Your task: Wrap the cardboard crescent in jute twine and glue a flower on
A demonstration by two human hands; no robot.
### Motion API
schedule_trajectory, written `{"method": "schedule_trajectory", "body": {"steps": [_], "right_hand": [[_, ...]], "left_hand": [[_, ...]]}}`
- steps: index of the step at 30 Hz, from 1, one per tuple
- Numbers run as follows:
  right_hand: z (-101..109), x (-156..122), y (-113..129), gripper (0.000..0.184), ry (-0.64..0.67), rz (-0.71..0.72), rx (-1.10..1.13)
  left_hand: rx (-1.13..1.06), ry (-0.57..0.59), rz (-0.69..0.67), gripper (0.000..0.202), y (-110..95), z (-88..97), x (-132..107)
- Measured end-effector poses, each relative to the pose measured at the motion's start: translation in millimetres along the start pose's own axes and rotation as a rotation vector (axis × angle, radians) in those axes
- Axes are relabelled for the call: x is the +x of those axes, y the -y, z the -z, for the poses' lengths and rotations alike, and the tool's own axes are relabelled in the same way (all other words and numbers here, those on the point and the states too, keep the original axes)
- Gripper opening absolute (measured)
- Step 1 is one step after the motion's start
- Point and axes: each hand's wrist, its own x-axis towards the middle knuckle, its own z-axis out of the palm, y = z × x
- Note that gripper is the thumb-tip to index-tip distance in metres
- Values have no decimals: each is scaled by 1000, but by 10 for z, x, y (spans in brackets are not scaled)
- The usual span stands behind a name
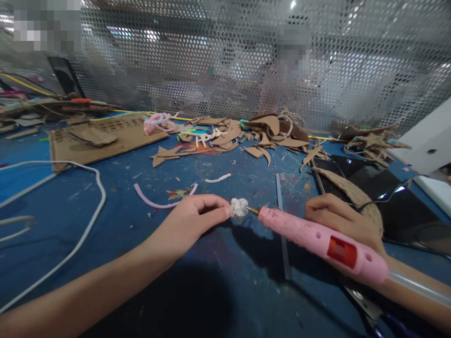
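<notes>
My left hand pinches a small white lumpy piece between thumb and fingertips. Its kind is hard to make out; it looks like coiled fuzzy cord. My right hand is closed around a pink hot glue gun, whose handle is hidden behind its body. The gun's metal nozzle meets the right side of the white piece. A clear glue stick sticks out of its back end. Below the gun, another glue stick lies on the table. Beyond my left hand rest a pink strip and a short white strip.
Cardboard scraps lie along the back of the blue table, before a perforated metal screen. A white cable loops at left. At right are a black glossy panel and, lower down, scissors.
</notes>
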Motion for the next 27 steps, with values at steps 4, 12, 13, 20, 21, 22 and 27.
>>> {"method": "schedule_trajectory", "body": {"steps": [4, 12, 13, 20, 21, 22, 27], "right_hand": [[-2, 0, -2, 21, -15, 7, -14], [-106, -41, -119, 31, -34, 36, -35], [-122, -49, -139, 31, -38, 65, -47], [-168, 22, -263, 17, -65, 112, 9], [-154, 69, -286, 16, -69, 31, 71], [-136, 126, -313, 17, -58, -75, 153], [-86, 591, -460, 35, -69, -480, 659]], "left_hand": [[22, 3, 2, 17, -9, -3, 6], [-19, 17, 21, 17, -7, 30, 9], [-40, 12, 29, 17, 4, 35, 9], [-160, -8, 32, 13, 69, 44, 16], [-151, -21, 19, 13, 71, 53, 18], [-126, -39, 3, 13, 70, 63, 19], [199, -54, -208, 17, 59, 98, -18]]}}
